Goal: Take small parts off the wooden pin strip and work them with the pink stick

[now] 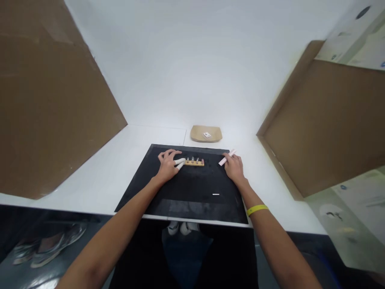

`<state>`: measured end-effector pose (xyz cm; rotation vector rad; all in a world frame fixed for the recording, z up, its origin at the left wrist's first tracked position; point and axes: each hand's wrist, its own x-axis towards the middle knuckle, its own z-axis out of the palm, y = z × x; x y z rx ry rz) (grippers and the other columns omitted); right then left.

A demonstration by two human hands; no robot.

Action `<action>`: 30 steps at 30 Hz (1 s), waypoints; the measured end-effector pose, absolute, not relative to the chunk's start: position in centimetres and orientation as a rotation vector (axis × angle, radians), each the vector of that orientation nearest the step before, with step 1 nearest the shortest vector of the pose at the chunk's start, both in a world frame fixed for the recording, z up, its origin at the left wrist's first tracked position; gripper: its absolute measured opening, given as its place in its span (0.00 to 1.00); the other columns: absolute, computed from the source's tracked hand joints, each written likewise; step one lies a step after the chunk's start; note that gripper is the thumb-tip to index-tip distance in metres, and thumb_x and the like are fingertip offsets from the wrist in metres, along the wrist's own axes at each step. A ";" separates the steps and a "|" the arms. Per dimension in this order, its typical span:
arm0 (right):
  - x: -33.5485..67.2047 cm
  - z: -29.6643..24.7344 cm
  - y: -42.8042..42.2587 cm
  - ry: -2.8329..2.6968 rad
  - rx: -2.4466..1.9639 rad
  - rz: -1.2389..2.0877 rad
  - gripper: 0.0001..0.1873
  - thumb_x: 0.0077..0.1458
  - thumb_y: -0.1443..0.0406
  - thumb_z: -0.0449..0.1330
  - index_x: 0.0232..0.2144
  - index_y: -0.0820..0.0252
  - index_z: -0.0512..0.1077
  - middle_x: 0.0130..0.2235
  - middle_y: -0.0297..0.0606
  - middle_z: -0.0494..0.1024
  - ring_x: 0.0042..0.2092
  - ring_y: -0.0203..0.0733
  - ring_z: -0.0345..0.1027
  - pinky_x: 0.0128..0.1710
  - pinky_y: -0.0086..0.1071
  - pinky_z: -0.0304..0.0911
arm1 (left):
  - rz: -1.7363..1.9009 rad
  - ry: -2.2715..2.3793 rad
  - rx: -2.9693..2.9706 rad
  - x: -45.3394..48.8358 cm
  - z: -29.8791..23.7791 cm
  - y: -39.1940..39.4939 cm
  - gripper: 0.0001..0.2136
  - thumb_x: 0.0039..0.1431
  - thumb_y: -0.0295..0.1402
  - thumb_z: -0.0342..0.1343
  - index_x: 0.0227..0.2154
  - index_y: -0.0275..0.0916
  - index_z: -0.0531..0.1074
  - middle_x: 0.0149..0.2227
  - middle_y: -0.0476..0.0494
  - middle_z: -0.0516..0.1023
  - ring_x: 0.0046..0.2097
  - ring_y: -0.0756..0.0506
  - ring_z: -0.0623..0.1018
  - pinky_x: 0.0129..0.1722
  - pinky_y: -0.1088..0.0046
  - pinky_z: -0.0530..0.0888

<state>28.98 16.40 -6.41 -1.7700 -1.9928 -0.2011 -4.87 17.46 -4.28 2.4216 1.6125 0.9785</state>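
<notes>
Left hand [166,167] pinched 9-o'clock end of small wooden rack [194,163], toward 12 o'clock on black mat [183,186]. Right hand [234,167], at rack's 3 o'clock, pinched pale strip [223,161]. Apparent step: steadying rack; next move likely called for firm left hold.

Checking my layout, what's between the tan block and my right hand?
The head view shows black mat between the tan block and your right hand, plus the end of the pale strip it's holding.
</notes>
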 end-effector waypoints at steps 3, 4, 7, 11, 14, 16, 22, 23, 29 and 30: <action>28.7 -5.6 15.7 -1.972 -1.718 -0.132 0.16 0.68 0.59 0.61 0.54 0.62 0.72 0.51 0.42 0.77 0.53 0.47 0.73 0.57 0.50 0.68 | 1.129 1.710 2.359 -4.7 -3.4 16.4 0.07 0.64 0.33 0.59 0.39 0.41 0.82 0.56 0.37 0.80 0.62 0.33 0.70 0.60 0.48 0.57; 28.6 -5.2 15.3 -1.957 -1.694 -0.104 0.16 0.68 0.59 0.61 0.54 0.62 0.72 0.50 0.42 0.77 0.53 0.47 0.73 0.58 0.50 0.68 | 1.185 1.754 2.321 -4.6 -3.0 15.4 0.08 0.65 0.33 0.57 0.38 0.41 0.82 0.56 0.36 0.80 0.61 0.33 0.70 0.60 0.47 0.57; 28.2 -4.0 12.5 -1.867 -1.610 -0.008 0.17 0.70 0.58 0.59 0.55 0.61 0.72 0.48 0.41 0.78 0.50 0.45 0.74 0.57 0.50 0.68 | 1.343 1.850 2.208 -4.3 -2.1 10.2 0.08 0.66 0.35 0.57 0.41 0.41 0.81 0.55 0.37 0.80 0.61 0.34 0.71 0.60 0.48 0.58; 26.3 -2.4 5.7 -1.656 -1.468 0.138 0.22 0.70 0.54 0.57 0.60 0.59 0.71 0.49 0.44 0.79 0.48 0.45 0.74 0.55 0.47 0.68 | 1.512 1.921 2.039 -3.7 -3.2 -0.9 0.15 0.67 0.40 0.57 0.53 0.42 0.73 0.53 0.37 0.80 0.58 0.36 0.74 0.61 0.51 0.62; 23.0 -1.3 -0.2 -1.501 -1.346 0.290 0.22 0.65 0.51 0.60 0.55 0.56 0.77 0.47 0.44 0.78 0.45 0.44 0.72 0.51 0.42 0.70 | 1.482 1.857 1.986 -3.1 -5.4 -8.0 0.16 0.65 0.42 0.58 0.54 0.45 0.72 0.51 0.39 0.80 0.54 0.36 0.77 0.57 0.52 0.67; 19.9 -0.7 -3.3 -1.440 -1.237 0.447 0.17 0.62 0.52 0.64 0.46 0.55 0.81 0.46 0.43 0.76 0.43 0.42 0.72 0.46 0.38 0.73 | 1.421 1.734 1.965 -2.7 -6.6 -10.6 0.15 0.64 0.42 0.59 0.52 0.49 0.73 0.51 0.41 0.81 0.54 0.36 0.78 0.56 0.51 0.69; 12.0 1.1 -7.6 -1.149 -0.968 0.974 0.18 0.61 0.50 0.65 0.44 0.56 0.80 0.46 0.40 0.81 0.38 0.41 0.78 0.32 0.33 0.79 | 1.433 1.705 1.753 -3.0 -6.0 -11.5 0.18 0.62 0.48 0.59 0.51 0.47 0.76 0.52 0.41 0.81 0.54 0.35 0.79 0.59 0.50 0.70; 11.3 1.3 -8.1 -1.057 -0.962 1.010 0.19 0.61 0.50 0.65 0.45 0.57 0.79 0.46 0.40 0.82 0.39 0.42 0.79 0.33 0.34 0.80 | 1.429 1.690 1.768 -3.2 -5.7 -11.3 0.17 0.63 0.47 0.59 0.51 0.47 0.76 0.52 0.41 0.81 0.55 0.35 0.79 0.59 0.50 0.70; 10.5 0.6 -12.2 -0.654 -1.016 1.039 0.16 0.57 0.57 0.72 0.46 0.55 0.78 0.50 0.38 0.81 0.46 0.41 0.81 0.46 0.30 0.79 | 1.448 1.651 1.792 -3.5 -3.8 -10.6 0.15 0.65 0.47 0.59 0.49 0.47 0.78 0.53 0.42 0.80 0.53 0.38 0.79 0.59 0.54 0.71; 10.6 0.3 -12.8 -0.612 -1.024 1.036 0.15 0.57 0.58 0.72 0.45 0.55 0.78 0.48 0.37 0.82 0.44 0.39 0.81 0.46 0.28 0.79 | 1.453 1.632 1.799 -3.4 -3.5 -10.5 0.16 0.64 0.47 0.59 0.50 0.46 0.77 0.52 0.42 0.81 0.52 0.39 0.80 0.58 0.56 0.72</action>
